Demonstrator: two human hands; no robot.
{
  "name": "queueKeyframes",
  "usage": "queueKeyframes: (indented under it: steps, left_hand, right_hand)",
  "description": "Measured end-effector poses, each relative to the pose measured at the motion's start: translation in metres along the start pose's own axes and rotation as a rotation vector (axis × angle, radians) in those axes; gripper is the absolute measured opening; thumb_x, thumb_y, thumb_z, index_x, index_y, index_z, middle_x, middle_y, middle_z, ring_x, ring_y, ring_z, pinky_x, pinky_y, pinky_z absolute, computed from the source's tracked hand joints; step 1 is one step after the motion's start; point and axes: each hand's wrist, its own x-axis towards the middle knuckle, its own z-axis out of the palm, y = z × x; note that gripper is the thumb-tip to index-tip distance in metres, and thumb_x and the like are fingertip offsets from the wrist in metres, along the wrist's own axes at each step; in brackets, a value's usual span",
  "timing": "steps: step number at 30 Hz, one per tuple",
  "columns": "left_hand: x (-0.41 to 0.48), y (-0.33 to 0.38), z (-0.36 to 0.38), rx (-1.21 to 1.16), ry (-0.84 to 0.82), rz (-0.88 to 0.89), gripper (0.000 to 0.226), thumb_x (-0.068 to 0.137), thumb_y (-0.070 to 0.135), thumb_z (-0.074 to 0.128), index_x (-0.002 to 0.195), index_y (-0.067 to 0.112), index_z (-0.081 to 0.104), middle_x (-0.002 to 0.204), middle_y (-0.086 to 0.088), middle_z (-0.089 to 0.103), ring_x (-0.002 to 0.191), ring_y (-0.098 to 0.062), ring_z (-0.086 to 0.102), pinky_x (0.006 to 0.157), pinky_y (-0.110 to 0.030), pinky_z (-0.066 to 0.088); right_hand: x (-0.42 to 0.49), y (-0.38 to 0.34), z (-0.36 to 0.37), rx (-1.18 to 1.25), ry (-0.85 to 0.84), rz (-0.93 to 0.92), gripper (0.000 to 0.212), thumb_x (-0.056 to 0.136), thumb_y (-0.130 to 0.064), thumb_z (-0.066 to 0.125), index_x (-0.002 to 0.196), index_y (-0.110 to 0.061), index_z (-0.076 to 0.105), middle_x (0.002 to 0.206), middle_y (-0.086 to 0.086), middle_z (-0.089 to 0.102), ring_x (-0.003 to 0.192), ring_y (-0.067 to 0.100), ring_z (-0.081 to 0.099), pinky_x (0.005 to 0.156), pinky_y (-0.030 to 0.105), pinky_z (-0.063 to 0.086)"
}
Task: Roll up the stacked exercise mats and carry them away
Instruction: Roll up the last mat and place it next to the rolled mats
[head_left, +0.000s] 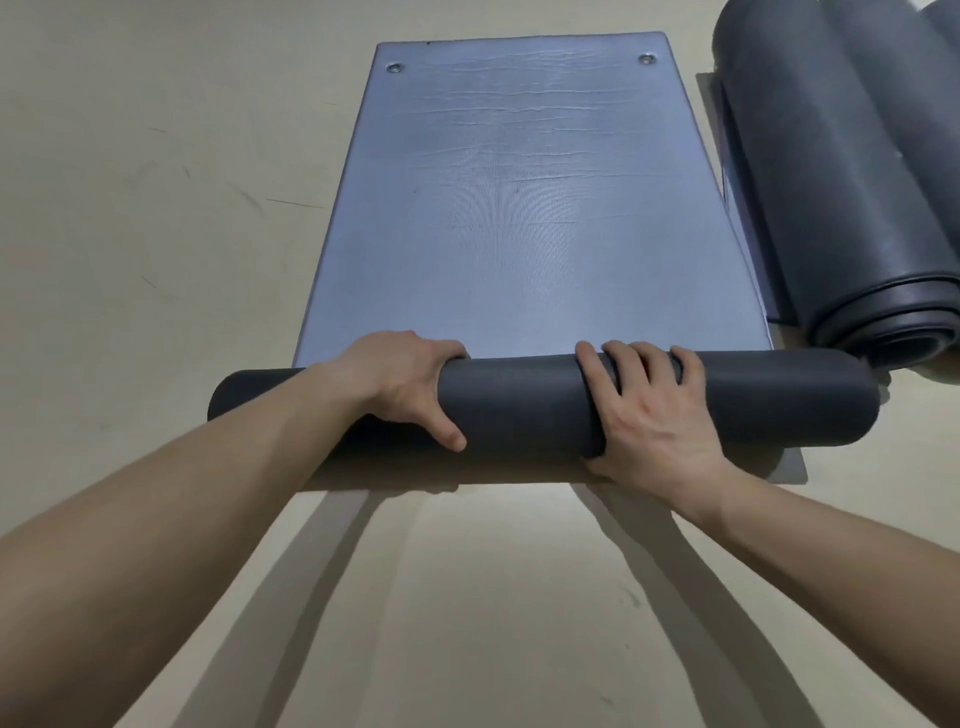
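A grey-blue exercise mat (519, 197) lies flat on the pale floor and stretches away from me, with two metal eyelets at its far corners. Its near end is wound into a dark grey roll (524, 402) lying across the frame. My left hand (400, 384) grips the roll left of its middle, fingers over the far side and thumb on the near side. My right hand (649, 410) wraps over the roll right of its middle, fingers curled across the top. A strip of mat edge shows on the floor under the roll.
To the right lies a thick rolled mat (841, 208), lengthwise beside the flat one, its spiral end facing me. Another roll (943, 31) shows at the top right corner. Pale floor (156, 182) surrounds the mats.
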Motion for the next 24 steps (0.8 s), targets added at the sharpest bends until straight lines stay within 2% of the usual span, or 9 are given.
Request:
queueKeyframes:
  steps: [3, 5, 7, 10, 12, 14, 17, 20, 24]
  left_hand:
    - [-0.007, 0.004, 0.024, 0.071, 0.333, 0.063, 0.113, 0.062, 0.081, 0.074, 0.153, 0.029, 0.032, 0.141, 0.003, 0.056, 0.120, -0.024, 0.057, 0.100, -0.041, 0.045]
    - [-0.012, 0.012, 0.055, 0.191, 0.528, 0.071, 0.124, 0.061, 0.080, 0.074, 0.156, 0.018, 0.026, 0.152, -0.008, 0.045, 0.136, -0.033, 0.046, 0.116, -0.048, 0.033]
    - [-0.006, 0.016, 0.079, 0.281, 0.594, 0.002, 0.134, 0.060, 0.078, 0.077, 0.159, 0.013, 0.015, 0.159, -0.016, 0.032, 0.146, -0.042, 0.031, 0.121, -0.059, 0.021]
    - [0.010, 0.010, 0.078, 0.248, 0.630, -0.042, 0.130, 0.059, 0.072, 0.081, 0.158, 0.018, 0.018, 0.156, -0.015, 0.036, 0.142, -0.040, 0.036, 0.118, -0.057, 0.026]
    - [0.018, 0.004, 0.061, 0.232, 0.585, -0.020, 0.125, 0.060, 0.075, 0.075, 0.158, 0.022, 0.019, 0.154, -0.009, 0.040, 0.138, -0.033, 0.041, 0.116, -0.051, 0.029]
    - [0.026, -0.003, 0.043, 0.181, 0.497, 0.010, 0.124, 0.060, 0.078, 0.071, 0.158, 0.026, 0.017, 0.155, -0.004, 0.040, 0.137, -0.029, 0.043, 0.117, -0.047, 0.030]
    - [0.033, -0.007, 0.032, 0.153, 0.414, 0.014, 0.126, 0.060, 0.081, 0.072, 0.159, 0.029, 0.014, 0.157, -0.001, 0.038, 0.141, -0.028, 0.041, 0.120, -0.048, 0.027]
    - [0.029, -0.002, 0.051, 0.259, 0.490, -0.049, 0.125, 0.065, 0.077, 0.073, 0.160, 0.024, 0.012, 0.161, -0.008, 0.031, 0.148, -0.035, 0.030, 0.122, -0.057, 0.022]
    - [0.032, -0.001, 0.037, 0.197, 0.517, -0.043, 0.108, 0.066, 0.066, 0.078, 0.151, 0.025, 0.028, 0.147, -0.005, 0.049, 0.129, -0.029, 0.050, 0.111, -0.049, 0.037]
  right_hand:
    - [0.019, 0.008, -0.006, -0.014, -0.086, -0.002, 0.121, 0.050, -0.068, 0.081, 0.149, -0.017, 0.035, 0.131, 0.012, 0.054, 0.114, 0.038, 0.055, 0.099, 0.057, 0.038]
    - [0.029, 0.014, -0.012, -0.034, -0.146, -0.030, 0.118, 0.053, -0.075, 0.073, 0.149, -0.022, 0.031, 0.132, 0.008, 0.053, 0.115, 0.034, 0.055, 0.099, 0.053, 0.040]
    - [0.044, 0.020, -0.019, -0.028, -0.213, -0.055, 0.117, 0.053, -0.081, 0.069, 0.148, -0.025, 0.029, 0.132, 0.006, 0.053, 0.115, 0.032, 0.055, 0.098, 0.051, 0.041]
    - [0.075, 0.032, -0.026, 0.063, -0.329, -0.090, 0.123, 0.051, -0.085, 0.073, 0.152, -0.031, 0.026, 0.137, 0.004, 0.051, 0.121, 0.031, 0.054, 0.103, 0.051, 0.041]
    - [0.083, 0.033, -0.023, 0.073, -0.347, -0.068, 0.133, 0.052, -0.085, 0.075, 0.158, -0.031, 0.017, 0.151, 0.008, 0.041, 0.136, 0.034, 0.044, 0.113, 0.056, 0.034]
    - [0.072, 0.026, -0.012, 0.027, -0.208, -0.013, 0.137, 0.050, -0.079, 0.081, 0.159, -0.025, 0.019, 0.154, 0.013, 0.036, 0.141, 0.037, 0.038, 0.117, 0.063, 0.027]
    - [0.052, 0.015, 0.010, 0.003, -0.031, -0.004, 0.127, 0.047, -0.062, 0.087, 0.152, -0.017, 0.034, 0.145, 0.017, 0.047, 0.134, 0.041, 0.044, 0.111, 0.064, 0.031]
    - [0.065, 0.022, 0.003, -0.017, -0.082, -0.025, 0.120, 0.047, -0.069, 0.079, 0.148, -0.022, 0.034, 0.139, 0.010, 0.052, 0.126, 0.036, 0.050, 0.107, 0.056, 0.035]
    - [0.102, 0.034, -0.028, 0.050, -0.317, -0.074, 0.112, 0.053, -0.080, 0.075, 0.146, -0.030, 0.038, 0.126, 0.002, 0.059, 0.109, 0.030, 0.059, 0.094, 0.045, 0.049]
